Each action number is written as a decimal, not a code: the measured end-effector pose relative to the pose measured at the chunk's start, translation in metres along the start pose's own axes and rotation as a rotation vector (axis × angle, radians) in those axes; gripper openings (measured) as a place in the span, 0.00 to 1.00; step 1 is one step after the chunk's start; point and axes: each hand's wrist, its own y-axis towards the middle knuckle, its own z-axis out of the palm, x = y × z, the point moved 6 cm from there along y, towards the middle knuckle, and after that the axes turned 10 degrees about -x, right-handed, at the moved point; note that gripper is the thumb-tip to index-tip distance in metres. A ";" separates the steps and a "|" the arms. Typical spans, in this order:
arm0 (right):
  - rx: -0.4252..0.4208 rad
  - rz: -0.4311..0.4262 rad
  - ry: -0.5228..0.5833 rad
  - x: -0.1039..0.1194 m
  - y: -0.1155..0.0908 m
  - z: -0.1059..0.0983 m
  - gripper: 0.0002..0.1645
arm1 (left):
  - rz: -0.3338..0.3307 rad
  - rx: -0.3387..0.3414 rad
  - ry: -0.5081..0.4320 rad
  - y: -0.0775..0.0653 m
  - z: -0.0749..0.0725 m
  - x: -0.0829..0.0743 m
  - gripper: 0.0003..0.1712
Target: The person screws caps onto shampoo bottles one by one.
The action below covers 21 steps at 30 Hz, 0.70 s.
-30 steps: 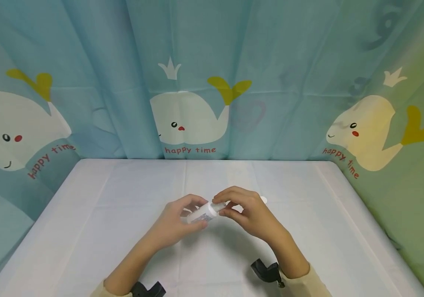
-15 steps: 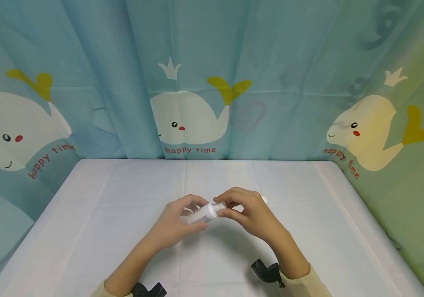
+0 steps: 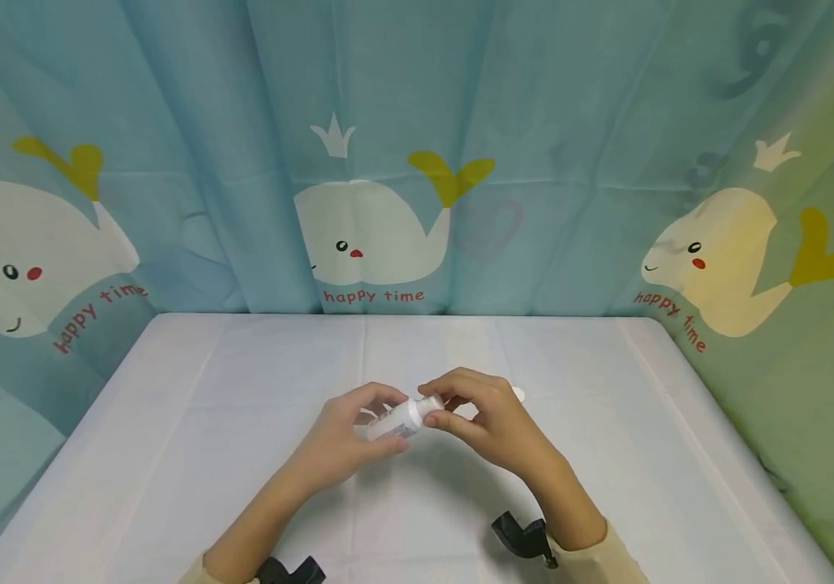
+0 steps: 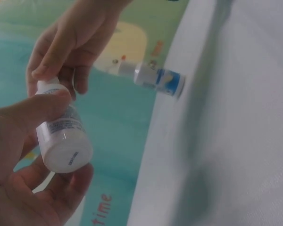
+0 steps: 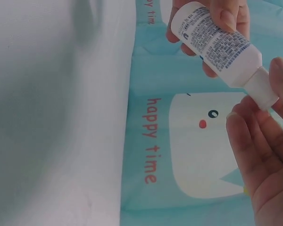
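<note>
A white plastic bottle (image 3: 393,421) with printed blue-grey small text is tilted above the table, its cap end up and to the right. My left hand (image 3: 340,438) grips its body; the bottle's base (image 4: 68,155) faces the left wrist camera. With thumb and fingers, my right hand (image 3: 490,412) pinches the white cap (image 5: 261,89), which sits on the bottle's neck. A second white bottle (image 4: 155,80) with a blue label stands on the table beyond my right hand, which mostly hides it in the head view.
A white cloth covers the table (image 3: 256,381). Its back edge meets a blue-green curtain (image 3: 548,203) printed with whales. Black wrist mounts (image 3: 522,535) are strapped to both forearms.
My right fingers have shifted slightly on the cap, leaving more of it in sight. The bottle and left hand stay almost in place.
</note>
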 end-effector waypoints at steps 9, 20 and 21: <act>0.011 -0.038 0.033 0.002 0.001 -0.001 0.17 | -0.005 -0.005 -0.002 0.001 0.000 0.004 0.25; 0.006 -0.012 -0.004 0.001 -0.001 -0.001 0.16 | 0.016 -0.009 0.008 -0.001 0.000 0.002 0.25; 0.005 -0.011 -0.007 0.001 -0.001 -0.001 0.17 | 0.020 -0.011 0.010 -0.001 0.000 0.002 0.25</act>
